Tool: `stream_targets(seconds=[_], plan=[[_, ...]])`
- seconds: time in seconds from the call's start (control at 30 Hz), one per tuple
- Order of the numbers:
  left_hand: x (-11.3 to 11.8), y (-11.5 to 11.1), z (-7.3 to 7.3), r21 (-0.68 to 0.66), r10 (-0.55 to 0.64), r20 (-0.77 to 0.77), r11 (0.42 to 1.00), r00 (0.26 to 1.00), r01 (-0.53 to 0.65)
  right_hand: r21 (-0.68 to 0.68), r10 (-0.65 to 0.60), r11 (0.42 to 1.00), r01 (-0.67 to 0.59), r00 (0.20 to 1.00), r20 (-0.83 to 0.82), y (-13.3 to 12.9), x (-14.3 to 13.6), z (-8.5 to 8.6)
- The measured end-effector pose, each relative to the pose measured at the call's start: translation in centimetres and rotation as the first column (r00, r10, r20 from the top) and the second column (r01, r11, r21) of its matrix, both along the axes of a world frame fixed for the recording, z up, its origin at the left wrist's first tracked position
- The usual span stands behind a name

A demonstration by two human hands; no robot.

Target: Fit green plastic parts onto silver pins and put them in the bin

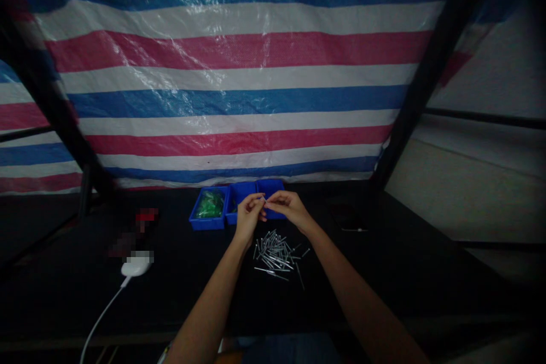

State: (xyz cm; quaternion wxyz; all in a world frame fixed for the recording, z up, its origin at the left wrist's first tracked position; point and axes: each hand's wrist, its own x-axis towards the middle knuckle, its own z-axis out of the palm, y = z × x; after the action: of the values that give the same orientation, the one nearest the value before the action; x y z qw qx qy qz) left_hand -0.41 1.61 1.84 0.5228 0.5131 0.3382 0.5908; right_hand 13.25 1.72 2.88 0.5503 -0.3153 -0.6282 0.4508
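My left hand (251, 213) and my right hand (289, 207) meet fingertip to fingertip just in front of the blue bins. Both are closed in a pinch around something small and pale between them, too small to make out. Below them on the black table lies a loose pile of silvery metal pins or screws (275, 253), pointing in many directions. Behind my hands stand a middle blue bin (242, 189) and a right blue bin (270, 185), both partly hidden by the hands. The left blue bin (208, 224) holds green items in clear plastic.
On the black table (183, 296), a white device (135, 265) with a cable lies at the left, near a blurred red object (146, 215). A dark flat object (347, 217) lies at the right. A striped sheet (243, 102) hangs behind, between dark frame posts.
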Motion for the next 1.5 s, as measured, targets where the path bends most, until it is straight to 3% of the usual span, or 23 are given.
stream_targets(seconds=[0.17, 0.43, 0.9, 1.13, 1.5], plan=[[-0.2, 0.1, 0.3, 0.032, 0.077, -0.018, 0.997, 0.997, -0.076, -0.021, 0.023, 1.000, -0.023, 1.000, 0.005, 0.2, -0.3, -0.5], [-0.2, -0.2, 0.6, 0.032, 0.055, -0.035, 0.998, 0.998, -0.054, 0.000, -0.005, 1.000, 0.005, 0.999, 0.048, 0.7, -0.3, -1.2], [-0.1, -0.2, 0.6, 0.129, 0.086, -0.166, 0.990, 0.982, -0.065, 0.133, -0.219, 0.971, 0.200, 0.964, 0.154, 1.0, 0.3, -1.2], [-0.4, 0.2, 0.3, 0.116, 0.188, -0.155, 0.978, 0.970, -0.171, 0.138, -0.253, 0.961, 0.239, 0.962, 0.098, 0.9, 1.1, -0.5], [-0.3, 0.3, 0.0, 0.126, 0.166, -0.156, 0.981, 0.974, -0.147, 0.083, -0.295, 0.951, 0.296, 0.955, -0.029, 1.0, 0.4, -0.6]])
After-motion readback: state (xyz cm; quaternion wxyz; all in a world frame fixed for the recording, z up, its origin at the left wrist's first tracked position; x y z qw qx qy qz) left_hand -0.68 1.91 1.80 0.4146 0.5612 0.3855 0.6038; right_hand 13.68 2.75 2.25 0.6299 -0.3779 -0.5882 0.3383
